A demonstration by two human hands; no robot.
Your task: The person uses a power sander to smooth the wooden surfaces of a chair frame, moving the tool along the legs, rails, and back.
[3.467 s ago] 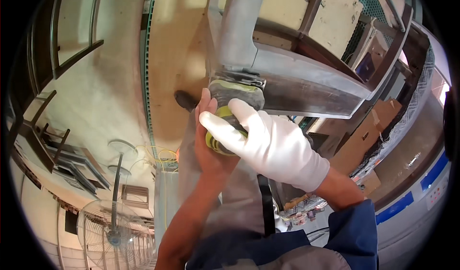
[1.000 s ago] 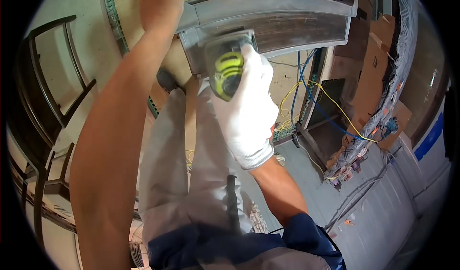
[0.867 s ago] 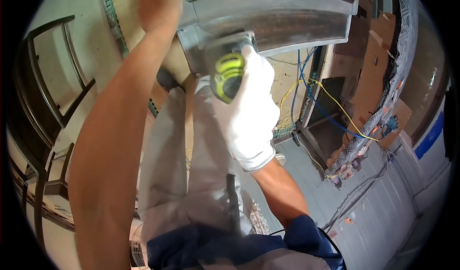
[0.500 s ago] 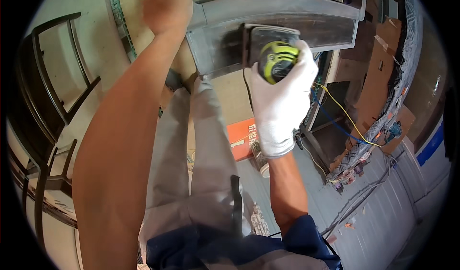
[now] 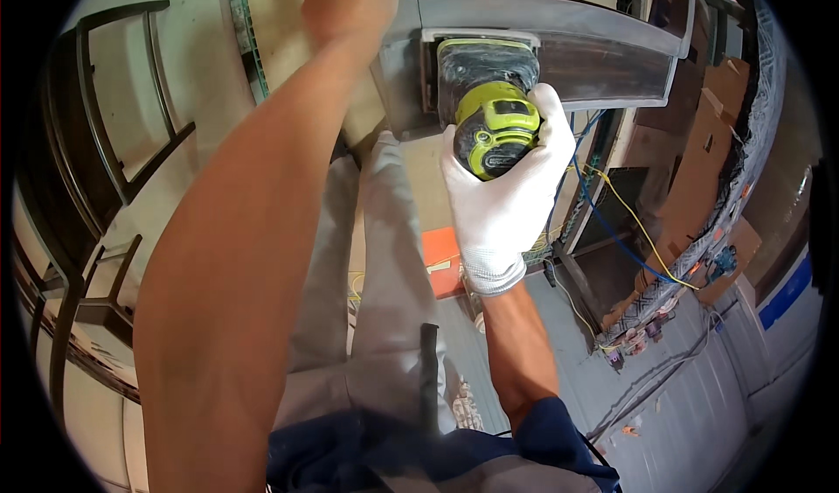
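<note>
My right hand (image 5: 502, 187), in a white knit glove, is wrapped round a green and black electric sander (image 5: 498, 126). The sander's pad lies against a dark, dust-greyed wooden panel (image 5: 603, 69), part of a curved piece of furniture. Along the panel's far side runs a paler grey wooden rail (image 5: 542, 10). My bare left hand (image 5: 354, 8) is at the top, by the left end of this piece, its fingers curled closed. What those fingers hold, if anything, is hidden behind the hand.
Dark wooden chair frames (image 5: 114, 178) stand at the left. Blue and yellow cables (image 5: 625, 200) hang at the right beside brown cardboard (image 5: 699, 178) and a wrapped edge (image 5: 664, 296). An orange-red box (image 5: 441, 257) sits below the work. A grey cable crosses the grey floor (image 5: 647, 432).
The sander and my right hand have shifted slightly left and nearer to me, and the sander has turned a little. My left hand and the furniture appear further right in view.
</note>
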